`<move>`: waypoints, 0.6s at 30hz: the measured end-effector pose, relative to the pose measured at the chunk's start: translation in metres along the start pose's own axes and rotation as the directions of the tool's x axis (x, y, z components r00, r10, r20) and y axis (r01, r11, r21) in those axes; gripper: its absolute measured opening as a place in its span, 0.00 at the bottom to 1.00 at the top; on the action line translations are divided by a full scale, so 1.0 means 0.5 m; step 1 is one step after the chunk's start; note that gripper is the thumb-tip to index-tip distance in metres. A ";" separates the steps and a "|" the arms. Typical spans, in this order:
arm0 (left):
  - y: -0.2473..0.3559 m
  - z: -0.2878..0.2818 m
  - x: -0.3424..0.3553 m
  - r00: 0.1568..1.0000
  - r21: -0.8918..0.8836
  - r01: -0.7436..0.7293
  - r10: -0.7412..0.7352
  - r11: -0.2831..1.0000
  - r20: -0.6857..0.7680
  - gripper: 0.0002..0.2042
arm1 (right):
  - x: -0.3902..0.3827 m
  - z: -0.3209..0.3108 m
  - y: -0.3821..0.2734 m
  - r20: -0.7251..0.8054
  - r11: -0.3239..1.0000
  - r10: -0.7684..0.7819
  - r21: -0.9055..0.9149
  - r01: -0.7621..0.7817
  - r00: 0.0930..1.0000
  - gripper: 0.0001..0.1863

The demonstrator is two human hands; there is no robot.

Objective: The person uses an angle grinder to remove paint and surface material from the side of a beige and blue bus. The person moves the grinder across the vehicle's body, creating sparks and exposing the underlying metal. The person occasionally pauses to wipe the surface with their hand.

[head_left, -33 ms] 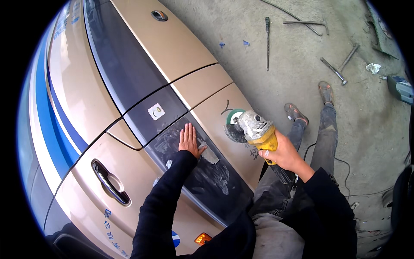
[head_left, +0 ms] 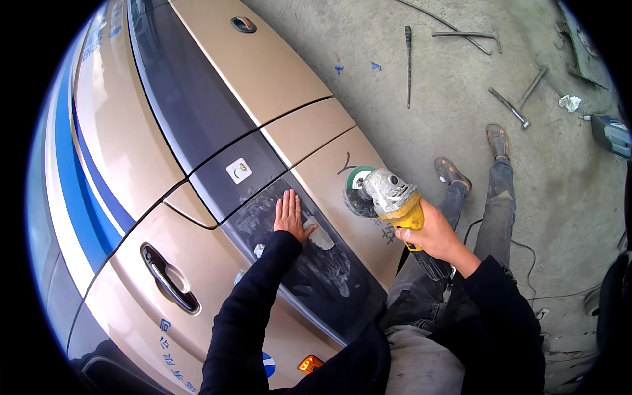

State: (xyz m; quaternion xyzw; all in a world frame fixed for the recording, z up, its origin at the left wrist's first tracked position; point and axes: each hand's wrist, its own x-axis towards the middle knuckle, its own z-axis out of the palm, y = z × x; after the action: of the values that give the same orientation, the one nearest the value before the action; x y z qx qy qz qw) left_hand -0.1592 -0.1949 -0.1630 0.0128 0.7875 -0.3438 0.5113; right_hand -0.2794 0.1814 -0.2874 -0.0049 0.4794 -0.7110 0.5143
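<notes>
Grey concrete floor (head_left: 447, 92) spreads to the right of a beige car (head_left: 283, 56), whose side bends across the left half of the view. Between them, above the panel (head_left: 336, 273), is the grinder (head_left: 399, 203), set over the beige strip (head_left: 322, 158) at the panel's right edge. Its body is yellow and grimy, its head (head_left: 387, 186) smeared pale grey, and its round disc (head_left: 357, 179) shows a green rim; whether the disc touches the strip I cannot tell. The right grip (head_left: 429, 234) is clamped around the yellow body and hides part of it. The left grip (head_left: 290, 214) lies flat on the panel, fingers nearly together and thumb out, closed on nothing. The panel is dark, streaked with dusty smears and a pale patch (head_left: 320, 239) beside the thumb.

Dark lettering (head_left: 384, 232) on the strip is partly covered by the grinder. A white square sticker (head_left: 239, 170) sits beyond the panel; the left sleeve (head_left: 253, 289) crosses the panel near a door handle (head_left: 168, 278). Out on the floor lie a rod (head_left: 409, 69), a T-shaped bar (head_left: 466, 34), a hammer (head_left: 509, 108) and a cable (head_left: 532, 271), with sandalled feet (head_left: 453, 172) nearer the grinder.
</notes>
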 end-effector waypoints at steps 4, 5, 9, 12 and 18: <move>0.011 0.011 -0.032 0.999 -0.023 -0.043 0.043 0.999 0.009 0.54 | -0.008 -0.006 -0.006 -0.001 0.998 0.024 0.055 -0.024 1.000 0.34; 0.012 0.013 -0.039 0.999 -0.027 -0.051 0.051 0.998 0.014 0.54 | -0.009 -0.007 -0.008 0.001 0.997 0.029 0.071 -0.029 1.000 0.34; 0.021 0.003 -0.074 0.996 -0.058 -0.084 0.086 0.995 0.037 0.52 | -0.014 -0.013 -0.021 -0.023 0.998 0.007 0.064 -0.006 1.000 0.34; 0.044 -0.009 -0.129 0.990 -0.141 -0.136 0.138 0.981 0.003 0.49 | -0.016 -0.007 -0.020 -0.021 0.999 0.009 0.053 -0.008 1.000 0.33; 0.240 -0.158 -0.231 0.978 -0.879 0.184 0.173 -0.439 0.118 0.37 | 0.046 0.090 0.017 0.084 0.997 0.074 -0.016 -0.073 0.994 0.32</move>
State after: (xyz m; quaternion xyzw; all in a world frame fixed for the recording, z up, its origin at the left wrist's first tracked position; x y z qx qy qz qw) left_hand -0.1223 -0.0212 -0.1135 -0.4674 0.6465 0.4856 0.3574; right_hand -0.2615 0.1341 -0.2802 -0.0206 0.4619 -0.6875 0.5600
